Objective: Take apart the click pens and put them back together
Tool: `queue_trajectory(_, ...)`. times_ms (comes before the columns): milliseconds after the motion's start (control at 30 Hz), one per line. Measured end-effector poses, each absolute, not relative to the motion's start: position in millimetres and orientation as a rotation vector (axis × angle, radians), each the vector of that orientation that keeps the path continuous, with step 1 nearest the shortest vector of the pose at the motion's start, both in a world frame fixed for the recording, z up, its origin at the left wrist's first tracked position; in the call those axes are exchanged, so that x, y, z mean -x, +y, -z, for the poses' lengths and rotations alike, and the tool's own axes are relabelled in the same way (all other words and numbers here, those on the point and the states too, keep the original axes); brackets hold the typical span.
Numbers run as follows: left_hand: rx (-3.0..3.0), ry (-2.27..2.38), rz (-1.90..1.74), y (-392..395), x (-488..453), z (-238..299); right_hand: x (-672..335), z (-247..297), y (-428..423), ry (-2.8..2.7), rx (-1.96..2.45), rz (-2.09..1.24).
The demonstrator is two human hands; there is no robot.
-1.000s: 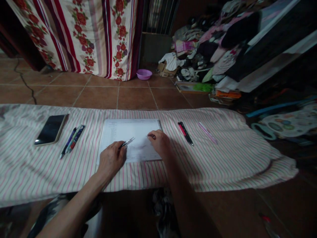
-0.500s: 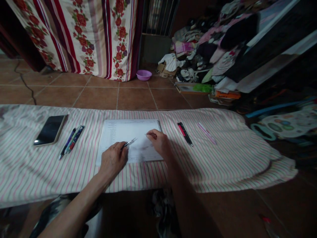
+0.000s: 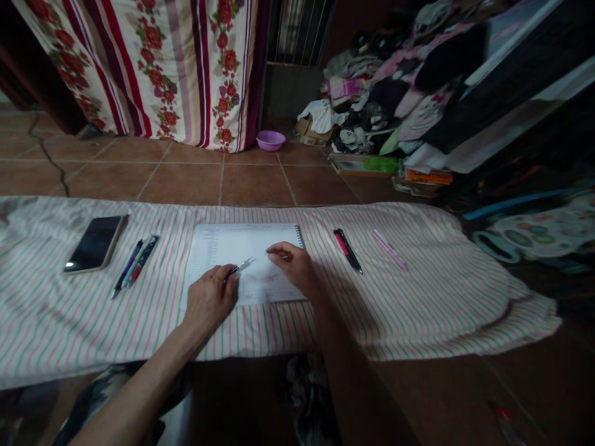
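A white spiral notebook [image 3: 232, 248] lies open on a striped cloth [image 3: 418, 297]. My left hand [image 3: 209, 300] rests on the notebook's lower left part and grips a dark pen [image 3: 239, 267] that points up and to the right. My right hand [image 3: 292, 266] sits on the right side of the page with its fingers pinched together over the paper; what the fingers hold is too small to make out.
A black phone [image 3: 95, 243] and a few pens [image 3: 136, 260] lie left of the notebook. A red-and-black pen [image 3: 348, 249] and a pink pen [image 3: 389, 249] lie to its right. Behind are tiled floor, a floral curtain [image 3: 176, 68], a purple bowl [image 3: 270, 140] and a clothes heap [image 3: 395, 80].
My right hand's pinched fingertips have slid a little to the left across the page. My left hand and its pen have stayed almost still.
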State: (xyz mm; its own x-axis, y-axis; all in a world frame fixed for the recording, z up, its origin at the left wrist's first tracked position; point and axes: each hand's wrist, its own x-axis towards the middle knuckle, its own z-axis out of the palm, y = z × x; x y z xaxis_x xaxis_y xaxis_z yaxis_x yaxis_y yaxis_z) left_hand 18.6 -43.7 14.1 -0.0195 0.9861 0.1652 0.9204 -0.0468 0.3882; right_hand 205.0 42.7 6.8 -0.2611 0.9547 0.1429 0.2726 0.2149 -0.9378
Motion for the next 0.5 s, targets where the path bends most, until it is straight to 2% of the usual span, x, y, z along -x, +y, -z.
queue_trajectory(500,-2.191,2.032,-0.551,-44.3,-20.0,-11.1,-199.3,-14.5,35.8,-1.814,1.141,-0.998)
